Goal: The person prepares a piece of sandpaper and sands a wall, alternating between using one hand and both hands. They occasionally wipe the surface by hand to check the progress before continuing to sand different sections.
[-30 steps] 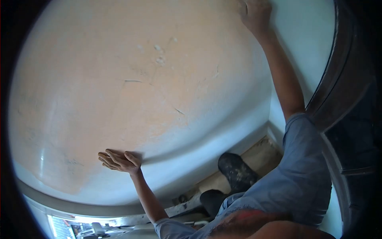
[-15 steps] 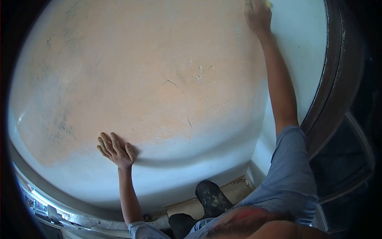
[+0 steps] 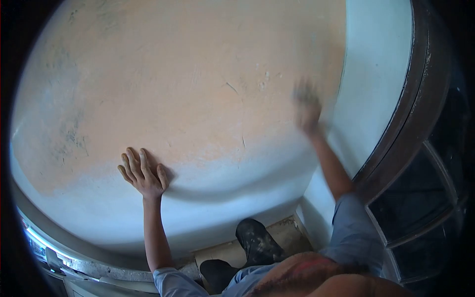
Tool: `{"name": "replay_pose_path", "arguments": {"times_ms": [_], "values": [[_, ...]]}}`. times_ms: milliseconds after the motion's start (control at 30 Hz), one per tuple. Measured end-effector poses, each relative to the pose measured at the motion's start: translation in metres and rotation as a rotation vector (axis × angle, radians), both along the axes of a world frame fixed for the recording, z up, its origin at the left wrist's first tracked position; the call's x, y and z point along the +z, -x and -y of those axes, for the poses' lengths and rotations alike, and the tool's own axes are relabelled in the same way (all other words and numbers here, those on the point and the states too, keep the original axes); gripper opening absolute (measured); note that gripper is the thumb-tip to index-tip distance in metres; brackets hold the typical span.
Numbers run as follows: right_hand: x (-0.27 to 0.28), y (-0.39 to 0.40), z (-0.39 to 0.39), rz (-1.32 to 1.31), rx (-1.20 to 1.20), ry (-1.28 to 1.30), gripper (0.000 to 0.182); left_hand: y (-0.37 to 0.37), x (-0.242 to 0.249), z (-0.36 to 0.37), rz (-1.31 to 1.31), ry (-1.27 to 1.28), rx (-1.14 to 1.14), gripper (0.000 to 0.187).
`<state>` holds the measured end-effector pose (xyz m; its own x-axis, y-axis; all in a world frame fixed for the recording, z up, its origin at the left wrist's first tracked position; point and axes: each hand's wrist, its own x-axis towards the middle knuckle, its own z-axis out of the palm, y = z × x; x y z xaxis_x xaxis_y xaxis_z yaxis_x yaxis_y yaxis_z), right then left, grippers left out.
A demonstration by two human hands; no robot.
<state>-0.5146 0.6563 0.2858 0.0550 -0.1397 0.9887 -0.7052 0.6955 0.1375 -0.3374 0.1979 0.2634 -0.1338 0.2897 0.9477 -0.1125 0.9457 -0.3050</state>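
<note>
Orange wall point(image 3: 198, 89), right hand point(image 3: 307, 106) lower now

Right hand point(image 3: 307, 106) blurred (whether it holds anything is unclear).

The left hand point(image 3: 142, 174) lies flat on the peach-and-white wall point(image 3: 198, 99); the blurred right hand point(image 3: 308, 109) touches it.

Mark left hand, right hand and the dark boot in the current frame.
left hand point(image 3: 143, 175), head view, on the back of the hand, flat on the wall.
right hand point(image 3: 307, 109), head view, on the blurred back of the hand.
dark boot point(image 3: 257, 242), head view, on the upper.
</note>
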Motion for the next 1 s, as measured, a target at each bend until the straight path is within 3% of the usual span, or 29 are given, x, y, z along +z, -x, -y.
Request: {"name": "replay_pose_path", "arguments": {"times_ms": [100, 167, 200, 267, 333, 367, 400, 467, 567, 600, 667, 700, 733, 800, 833, 900, 967, 1000], "values": [[0.161, 0.035, -0.025, -0.079, -0.225, 0.201, 0.025, 0.002, -0.004, 0.004, 0.002, -0.034, -0.028, 0.055], [0.240, 0.003, -0.011, 0.113, -0.298, 0.267, 0.035, 0.004, -0.003, 0.003, -0.012, -0.045, -0.030, 0.054], [0.254, 0.009, -0.009, -0.132, -0.234, 0.204, 0.038, 0.004, -0.003, 0.003, -0.019, -0.034, -0.025, 0.054], [0.215, 0.013, 0.007, -0.023, -0.269, 0.260, 0.038, 0.002, -0.002, 0.003, -0.014, -0.033, -0.026, 0.054], [0.127, 0.017, 0.027, -0.114, -0.214, 0.192, 0.045, 0.003, -0.002, 0.003, -0.033, -0.033, -0.048, 0.053], [0.079, -0.007, 0.048, -0.044, -0.289, 0.099, 0.051, 0.003, -0.002, 0.004, -0.035, -0.039, -0.051, 0.053], [0.015, -0.005, 0.064, 0.191, -0.311, 0.090, 0.058, 0.004, -0.002, 0.004, -0.036, -0.041, -0.042, 0.053], [-0.110, -0.023, 0.093, 0.038, 0.030, 0.098, 0.041, 0.001, -0.005, 0.003, -0.026, -0.059, -0.027, 0.053], [-0.099, -0.038, 0.092, 0.026, -0.037, -0.041, 0.036, 0.001, -0.001, 0.004, -0.028, -0.047, -0.050, 0.052], [-0.064, -0.033, 0.078, 0.034, -0.088, -0.173, 0.041, 0.001, -0.001, 0.004, -0.025, -0.051, -0.060, 0.051], [0.036, -0.008, 0.065, -0.070, -0.033, -0.072, 0.048, 0.000, -0.002, 0.004, -0.019, -0.063, -0.066, 0.051], [0.094, 0.002, 0.061, -0.217, -0.148, 0.074, 0.035, -0.001, -0.002, 0.003, -0.012, -0.069, -0.066, 0.050], [0.148, 0.012, 0.056, -0.035, -0.150, 0.197, 0.038, -0.001, -0.001, 0.003, -0.008, -0.075, -0.063, 0.050], [0.250, 0.038, 0.032, -0.142, -0.389, 0.190, 0.033, 0.000, -0.003, 0.005, -0.028, -0.092, -0.081, 0.049], [0.272, 0.011, 0.062, -0.369, -0.436, 0.194, 0.040, 0.000, -0.003, 0.005, -0.025, -0.097, -0.079, 0.048], [0.239, 0.008, 0.084, -0.300, -0.405, 0.194, 0.036, 0.001, -0.002, 0.003, -0.024, -0.124, -0.091, 0.047], [0.170, 0.008, 0.099, -0.141, -0.342, 0.225, 0.038, 0.001, -0.003, 0.004, -0.031, -0.112, -0.074, 0.046], [0.113, -0.011, 0.117, -0.260, -0.226, 0.057, 0.045, 0.001, -0.005, 0.004, -0.035, -0.126, -0.072, 0.046]]}}
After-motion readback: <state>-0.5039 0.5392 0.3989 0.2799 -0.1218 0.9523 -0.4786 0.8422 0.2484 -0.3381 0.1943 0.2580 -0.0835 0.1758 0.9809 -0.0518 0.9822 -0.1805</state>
